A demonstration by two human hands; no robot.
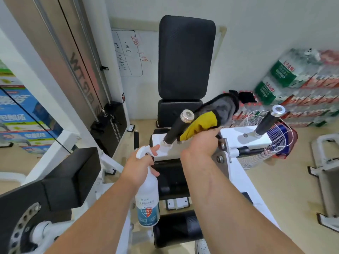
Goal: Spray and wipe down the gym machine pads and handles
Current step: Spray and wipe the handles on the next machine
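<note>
My left hand (pixel 140 164) grips a white spray bottle (pixel 147 197) by the neck, one finger on the trigger, nozzle pointing toward the base of the left black handle (pixel 177 128). My right hand (pixel 200 142) holds a yellow and grey cloth (pixel 211 115) bunched against that handle's right side. A second black handle (pixel 268 121) stands to the right on the same white bar (pixel 244 139). Behind them rises the black back pad (pixel 185 57), with the seat pad (pixel 172 110) below it.
A weight stack with cable (pixel 110 123) stands at left, and a black pad (pixel 71 178) sits at lower left. A white wire fan (pixel 266 143) is at right, with stacked packs of bottled water (pixel 302 92) against the wall. A whiteboard (pixel 128 52) leans behind.
</note>
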